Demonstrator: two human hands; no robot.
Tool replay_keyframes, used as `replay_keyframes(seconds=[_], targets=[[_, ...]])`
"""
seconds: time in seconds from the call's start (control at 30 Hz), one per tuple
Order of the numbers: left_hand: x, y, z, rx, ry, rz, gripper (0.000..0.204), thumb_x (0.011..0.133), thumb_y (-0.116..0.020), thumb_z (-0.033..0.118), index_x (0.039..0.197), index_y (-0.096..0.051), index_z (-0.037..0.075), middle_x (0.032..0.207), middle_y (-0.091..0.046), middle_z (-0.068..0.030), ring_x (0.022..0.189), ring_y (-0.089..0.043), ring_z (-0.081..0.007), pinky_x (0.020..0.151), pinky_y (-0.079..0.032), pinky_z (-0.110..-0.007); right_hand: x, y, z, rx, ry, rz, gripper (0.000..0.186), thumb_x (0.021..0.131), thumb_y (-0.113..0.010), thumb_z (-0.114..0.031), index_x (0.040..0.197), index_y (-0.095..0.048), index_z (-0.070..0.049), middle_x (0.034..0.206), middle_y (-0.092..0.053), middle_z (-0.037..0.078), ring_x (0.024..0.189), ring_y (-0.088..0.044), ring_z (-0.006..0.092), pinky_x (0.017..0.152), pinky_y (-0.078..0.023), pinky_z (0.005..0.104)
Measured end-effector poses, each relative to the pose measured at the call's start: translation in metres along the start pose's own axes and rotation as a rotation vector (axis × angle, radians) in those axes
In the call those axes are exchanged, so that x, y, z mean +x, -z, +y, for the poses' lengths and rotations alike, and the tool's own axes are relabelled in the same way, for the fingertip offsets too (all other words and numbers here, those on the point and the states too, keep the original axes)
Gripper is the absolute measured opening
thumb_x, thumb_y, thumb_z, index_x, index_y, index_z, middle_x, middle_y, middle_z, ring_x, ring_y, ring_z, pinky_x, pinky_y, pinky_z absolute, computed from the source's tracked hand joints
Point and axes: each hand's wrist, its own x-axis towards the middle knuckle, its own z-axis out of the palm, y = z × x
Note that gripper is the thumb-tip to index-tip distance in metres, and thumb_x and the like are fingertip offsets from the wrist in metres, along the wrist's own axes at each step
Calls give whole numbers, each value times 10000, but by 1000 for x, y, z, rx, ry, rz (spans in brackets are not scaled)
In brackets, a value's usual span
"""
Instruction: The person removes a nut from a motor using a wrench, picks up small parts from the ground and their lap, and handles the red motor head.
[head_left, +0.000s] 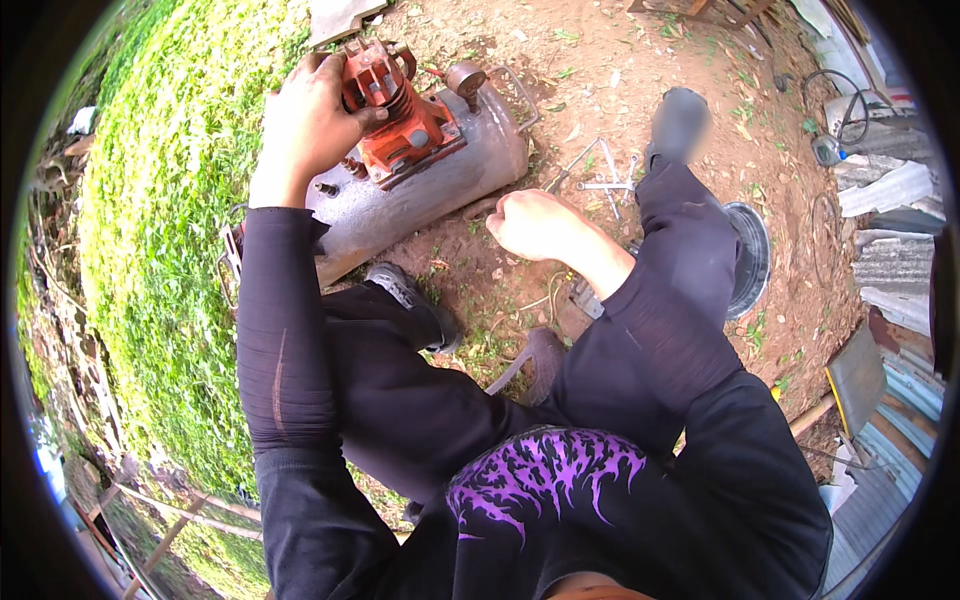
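An air compressor with a grey, worn cylindrical tank lies on the ground in front of me. The red, finned pump sits on top of it, with a round pressure gauge at its right. My left hand grips the left side of the pump, thumb toward me and fingertips on the far top edge. To the right of the tank, my right hand is closed in a fist above the soil; whatever it may hold is hidden. Just past it lie a metal cross wrench and a thin rod.
My boots flank the work area. A metal basin stands beyond my right leg, and a brown curved object lies between my legs. Corrugated sheets are stacked far right; green plants cover the left.
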Motion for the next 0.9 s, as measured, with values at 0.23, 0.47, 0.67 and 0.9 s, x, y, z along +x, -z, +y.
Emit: replay_keyframes(seconds=[0.23, 0.47, 0.67, 0.9], targets=[[-3, 2, -8, -82, -46, 49, 777, 673, -873, 331, 1309, -580, -5, 1249, -609, -180, 1147, -610, -353, 992, -490, -418, -2, -12, -4, -70, 147, -57, 460, 955, -523, -319, 781, -674, 78, 781, -653, 283, 792, -665, 451, 743, -527, 516], [-6, 11, -23, -567, 191, -36, 810, 809, -841, 352, 1438, -480, -8, 1279, -595, -224, 1008, -693, -253, 864, -564, -338, -15, -41, 12, -245, 332, -180, 442, 950, -518, -313, 783, -695, 56, 809, -668, 255, 824, -667, 419, 761, -524, 496], [-4, -3, -31, -426, 152, -74, 823, 837, -809, 394, 1445, -464, -41, 1348, -556, -242, 1137, -637, -269, 980, -510, -372, -16, -46, 11, -280, 421, -266, 269, 826, -598, -207, 760, -707, 30, 767, -671, 233, 763, -675, 402, 680, -536, 479], [-7, 0, -27, -570, 184, -80, 857, 791, -842, 369, 1407, -472, -98, 1253, -630, -242, 1119, -649, -259, 940, -521, -362, -30, -46, 3, -306, 221, -334, 139, 684, -640, -92, 730, -712, 17, 769, -694, 217, 753, -708, 364, 642, -555, 447]])
